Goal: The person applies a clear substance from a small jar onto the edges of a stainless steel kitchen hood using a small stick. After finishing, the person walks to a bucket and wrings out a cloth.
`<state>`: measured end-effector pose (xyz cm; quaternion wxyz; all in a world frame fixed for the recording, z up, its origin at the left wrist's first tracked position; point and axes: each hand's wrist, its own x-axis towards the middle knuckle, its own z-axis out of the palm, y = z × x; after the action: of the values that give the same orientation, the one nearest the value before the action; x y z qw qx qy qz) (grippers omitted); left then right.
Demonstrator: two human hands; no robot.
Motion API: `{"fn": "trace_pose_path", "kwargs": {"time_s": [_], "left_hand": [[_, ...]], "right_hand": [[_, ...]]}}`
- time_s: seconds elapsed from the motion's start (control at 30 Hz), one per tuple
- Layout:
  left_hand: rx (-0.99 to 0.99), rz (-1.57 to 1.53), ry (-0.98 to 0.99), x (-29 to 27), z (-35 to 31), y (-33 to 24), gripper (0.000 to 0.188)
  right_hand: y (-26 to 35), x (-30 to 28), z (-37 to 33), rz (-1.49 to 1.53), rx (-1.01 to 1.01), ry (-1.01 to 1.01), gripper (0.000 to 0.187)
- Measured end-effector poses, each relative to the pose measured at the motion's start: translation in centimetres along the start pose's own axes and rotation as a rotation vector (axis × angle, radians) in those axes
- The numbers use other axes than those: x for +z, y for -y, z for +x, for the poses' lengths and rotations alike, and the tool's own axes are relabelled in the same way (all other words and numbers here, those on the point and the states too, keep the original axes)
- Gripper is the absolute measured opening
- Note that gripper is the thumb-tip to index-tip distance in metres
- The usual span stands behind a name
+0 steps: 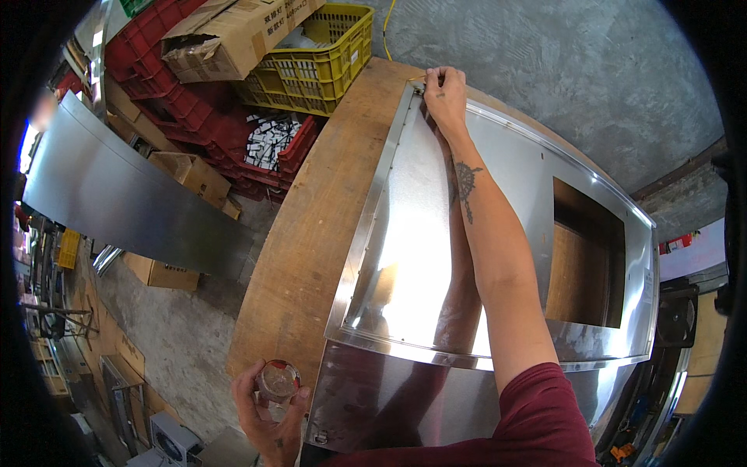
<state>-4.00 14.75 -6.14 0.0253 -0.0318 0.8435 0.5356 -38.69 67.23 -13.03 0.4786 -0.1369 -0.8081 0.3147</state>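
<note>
In my left hand (268,420), low at the table's near left edge, is a small round clear container (278,381), its round end turned upward with a bit of red at its rim. My fingers wrap round its sides. My right arm stretches across a shiny sheet-metal housing (408,233) with a raised rim and a rectangular cutout. At the housing's far left corner my right hand (446,92) is closed, fingertips pinched together. Whatever is between them is too small to make out. A short yellow strand, perhaps a wire, shows beside these fingertips.
The housing lies on a wooden tabletop (299,257) against a grey wall (545,70). Beyond its left edge are a yellow crate (319,74), red crates (175,101) and a cardboard box (233,39). A curved metal sheet (132,187) juts in from the left.
</note>
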Motion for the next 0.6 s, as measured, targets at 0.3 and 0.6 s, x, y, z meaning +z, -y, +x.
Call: {"fn": "trace_pose_path", "kwargs": {"time_s": [0.3,0.6], "left_hand": [[0.009,0.038,0.010,0.04,-0.07,0.11,0.072],[0.004,0.021,0.010,0.12,-0.11,0.04,0.073]], "right_hand": [[-0.19,0.14,0.09,-0.016,0.004,0.007,0.030],[0.16,0.11,0.03,-0.023,-0.004,0.011,0.030]]}}
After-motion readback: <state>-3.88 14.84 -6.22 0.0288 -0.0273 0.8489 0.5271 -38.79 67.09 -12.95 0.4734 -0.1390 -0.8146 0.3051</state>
